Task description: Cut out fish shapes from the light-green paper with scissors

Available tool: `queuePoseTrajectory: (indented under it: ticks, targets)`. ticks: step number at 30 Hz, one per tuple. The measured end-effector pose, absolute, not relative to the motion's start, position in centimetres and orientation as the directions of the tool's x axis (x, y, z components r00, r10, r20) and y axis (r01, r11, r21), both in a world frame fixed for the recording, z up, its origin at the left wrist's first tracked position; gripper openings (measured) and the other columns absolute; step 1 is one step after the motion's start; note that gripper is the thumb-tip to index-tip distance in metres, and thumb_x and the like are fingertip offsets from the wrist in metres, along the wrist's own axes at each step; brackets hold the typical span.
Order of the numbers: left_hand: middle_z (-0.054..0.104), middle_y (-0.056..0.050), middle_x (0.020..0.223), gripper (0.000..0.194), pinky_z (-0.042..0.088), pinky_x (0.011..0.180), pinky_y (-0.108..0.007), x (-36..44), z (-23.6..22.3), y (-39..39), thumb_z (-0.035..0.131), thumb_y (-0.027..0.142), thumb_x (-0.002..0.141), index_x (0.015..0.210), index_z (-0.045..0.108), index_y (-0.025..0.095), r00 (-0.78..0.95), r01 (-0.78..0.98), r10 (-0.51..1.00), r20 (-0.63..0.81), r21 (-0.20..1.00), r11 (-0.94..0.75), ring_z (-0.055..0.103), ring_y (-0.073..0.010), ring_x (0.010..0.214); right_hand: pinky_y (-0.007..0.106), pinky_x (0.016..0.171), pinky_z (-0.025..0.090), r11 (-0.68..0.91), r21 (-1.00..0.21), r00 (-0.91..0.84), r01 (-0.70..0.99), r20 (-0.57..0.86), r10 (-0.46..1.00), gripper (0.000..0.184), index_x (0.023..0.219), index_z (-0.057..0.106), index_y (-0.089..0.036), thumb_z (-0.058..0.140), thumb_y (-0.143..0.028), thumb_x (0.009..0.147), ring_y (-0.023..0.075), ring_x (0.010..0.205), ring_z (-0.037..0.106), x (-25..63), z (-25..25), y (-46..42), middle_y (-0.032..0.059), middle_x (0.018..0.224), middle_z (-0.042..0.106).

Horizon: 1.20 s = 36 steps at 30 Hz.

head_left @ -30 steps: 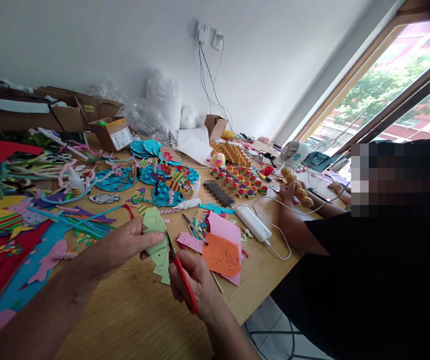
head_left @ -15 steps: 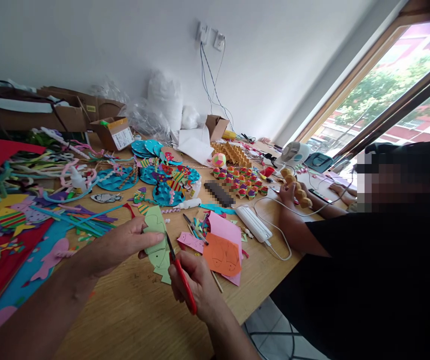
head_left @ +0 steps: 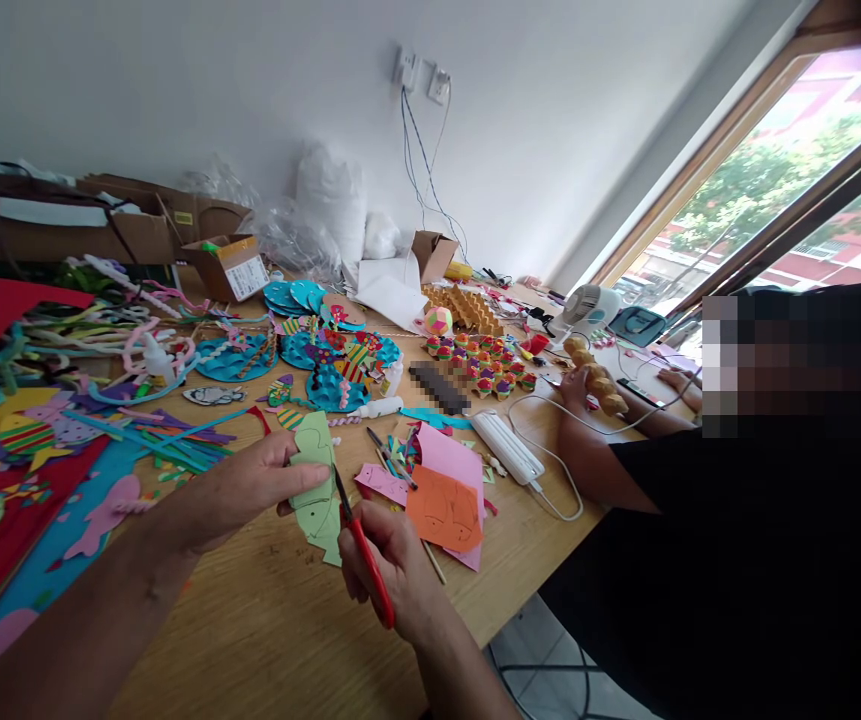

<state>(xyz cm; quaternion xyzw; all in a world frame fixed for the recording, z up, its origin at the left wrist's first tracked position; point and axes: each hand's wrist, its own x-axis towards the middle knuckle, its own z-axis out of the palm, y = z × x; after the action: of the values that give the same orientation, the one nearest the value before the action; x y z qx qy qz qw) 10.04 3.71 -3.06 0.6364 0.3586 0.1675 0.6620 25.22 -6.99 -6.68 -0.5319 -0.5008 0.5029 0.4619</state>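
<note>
A light green sheet of craft paper (head_left: 319,515) with dark outlines drawn on it hangs over the table's front part. My left hand (head_left: 272,485) pinches it, thumb on top and fingers underneath. In my right hand (head_left: 392,560) is a pair of scissors (head_left: 366,565) with red handles and dark blades. The blades lie along the paper's right edge; whether they are parted is hard to see. Right of my hands, an orange sheet with drawn outlines (head_left: 445,508) rests on a pink sheet (head_left: 467,460).
Pens (head_left: 392,455) and paper scraps lie beyond the scissors. A white power strip (head_left: 507,447) with a looping cable is to the right. Blue paper plates (head_left: 336,388) and pipe cleaners cover the back left. At right, a co-worker's hands hold an egg-carton piece (head_left: 606,390).
My hands, the green paper and the scissors are almost where they were. The co-worker's head has shifted slightly left.
</note>
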Motion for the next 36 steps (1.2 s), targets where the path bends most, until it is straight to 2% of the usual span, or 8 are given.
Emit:
queuePoseTrajectory:
  ticks: [4, 10, 18, 22, 25, 29, 36]
  targets:
    - [0.048, 0.006, 0.06, 0.031, 0.035, 0.058, -0.027, 10.01, -2.9, 3.68, 0.062, 0.049, 0.067, 0.068, 0.052, 0.02, 0.685, 0.253, 0.676, -0.271, 0.959, 0.129, 0.041, -0.0126, 0.059, 0.018, 0.038, 0.027, -0.06, -0.989, -0.004, 0.134, -0.061, 0.998, 0.029, 0.06, 0.044, -0.021, 0.052, -0.036, 0.084, 0.0077, 0.039, 0.038, 25.37, -6.51, -7.18, -0.0052, 0.046, 0.045]
    - [0.049, 0.006, 0.06, 0.031, 0.035, 0.056, -0.026, 9.98, -2.87, 3.68, 0.063, 0.049, 0.064, 0.068, 0.052, 0.02, 0.658, 0.253, 0.7, -0.277, 0.957, 0.141, 0.042, -0.0128, 0.058, 0.021, 0.041, 0.024, -0.008, -0.974, 0.013, 0.225, -0.006, 1.0, 0.03, 0.058, 0.04, -0.021, 0.052, -0.032, 0.084, 0.0079, 0.042, 0.036, 25.35, -6.41, -7.4, -0.0062, 0.047, 0.04]
    - [0.057, 0.004, 0.064, 0.026, 0.046, 0.06, -0.03, 9.85, -2.71, 3.55, 0.064, 0.047, 0.068, 0.072, 0.056, 0.023, 0.66, 0.21, 0.709, -0.248, 0.967, 0.143, 0.058, -0.0192, 0.064, 0.019, 0.04, 0.026, -0.057, -0.981, 0.031, 0.187, -0.052, 0.998, 0.026, 0.059, 0.042, -0.021, 0.051, -0.028, 0.083, 0.0075, 0.04, 0.038, 25.27, -6.87, -7.3, -0.006, 0.046, 0.044]
    - [0.055, 0.004, 0.059, 0.024, 0.048, 0.059, -0.031, 9.93, -2.52, 3.44, 0.065, 0.045, 0.067, 0.065, 0.054, 0.023, 0.631, 0.223, 0.743, -0.224, 0.969, 0.103, 0.06, -0.0206, 0.064, 0.019, 0.039, 0.026, -0.068, -0.984, 0.025, 0.166, -0.065, 0.998, 0.03, 0.059, 0.043, -0.021, 0.054, -0.032, 0.084, 0.0069, 0.039, 0.037, 25.25, -6.94, -7.24, -0.0064, 0.045, 0.044]
    - [0.053, 0.004, 0.058, 0.025, 0.046, 0.057, -0.03, 10.02, -2.49, 3.36, 0.064, 0.046, 0.067, 0.065, 0.052, 0.024, 0.616, 0.226, 0.755, -0.225, 0.969, 0.105, 0.058, -0.0198, 0.061, 0.018, 0.038, 0.027, -0.075, -0.989, 0.018, 0.13, -0.074, 0.997, 0.033, 0.059, 0.043, -0.021, 0.056, -0.039, 0.083, 0.0069, 0.038, 0.038, 25.2, -6.87, -7.14, -0.0065, 0.045, 0.044]
    - [0.051, 0.006, 0.059, 0.027, 0.04, 0.055, -0.028, 10.34, -2.5, 3.21, 0.064, 0.047, 0.065, 0.066, 0.053, 0.022, 0.613, 0.212, 0.754, -0.235, 0.969, 0.129, 0.048, -0.0147, 0.056, 0.018, 0.038, 0.028, -0.071, -0.995, 0.003, 0.068, -0.071, 0.997, 0.039, 0.059, 0.044, -0.021, 0.055, -0.048, 0.083, 0.0067, 0.038, 0.038, 24.96, -6.72, -6.96, -0.0055, 0.045, 0.046]
    - [0.047, 0.007, 0.057, 0.03, 0.033, 0.054, -0.026, 10.78, -2.9, 2.85, 0.061, 0.048, 0.068, 0.064, 0.051, 0.021, 0.609, 0.196, 0.762, -0.221, 0.973, 0.125, 0.04, -0.0118, 0.055, 0.018, 0.039, 0.029, -0.115, -0.993, 0.056, 0.029, -0.113, 0.992, 0.039, 0.059, 0.045, -0.02, 0.056, -0.049, 0.083, 0.0061, 0.037, 0.036, 24.43, -6.74, -6.84, -0.0056, 0.044, 0.048]
